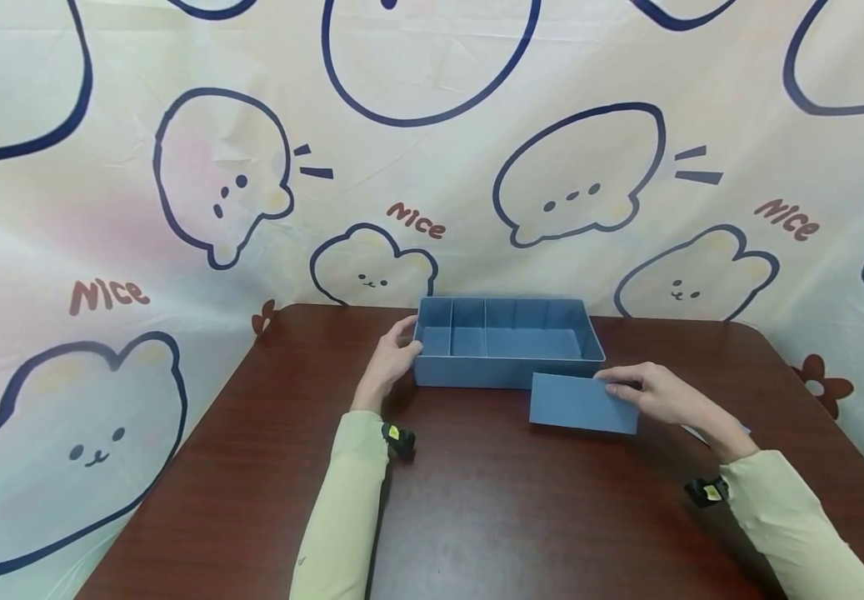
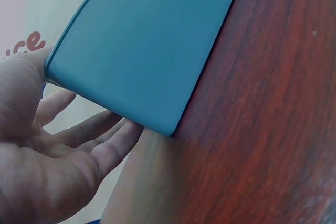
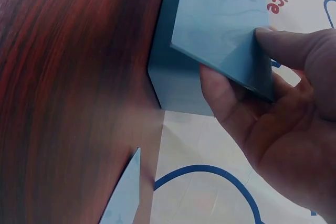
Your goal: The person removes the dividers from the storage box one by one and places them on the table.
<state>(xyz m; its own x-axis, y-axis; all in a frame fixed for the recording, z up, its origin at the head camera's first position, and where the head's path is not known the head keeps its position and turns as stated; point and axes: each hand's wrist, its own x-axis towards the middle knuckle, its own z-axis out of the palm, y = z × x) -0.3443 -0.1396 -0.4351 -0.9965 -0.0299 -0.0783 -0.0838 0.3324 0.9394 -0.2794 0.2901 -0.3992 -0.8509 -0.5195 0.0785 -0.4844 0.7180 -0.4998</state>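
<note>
A blue divided box [image 1: 506, 373] stands near the back of the table, with two thin partitions setting off narrow compartments at its left. At its left end is my left hand [image 1: 390, 360]; in the left wrist view the thumb [image 2: 21, 95] lies at the rim and the fingers touch the end wall. My right hand [image 1: 656, 393] pinches a flat blue divider panel [image 1: 581, 403] by its right edge, thumb on one face and fingers behind. The panel is held tilted in front of the box's right part. The right wrist view shows the panel [image 3: 220, 30] overlapping the box's wall.
Another thin flat piece [image 3: 123, 195] lies on the table to the right, mostly hidden behind my right wrist in the head view. The dark brown wooden table [image 1: 491, 517] meets a printed cloth backdrop [image 1: 461, 167] just behind the box.
</note>
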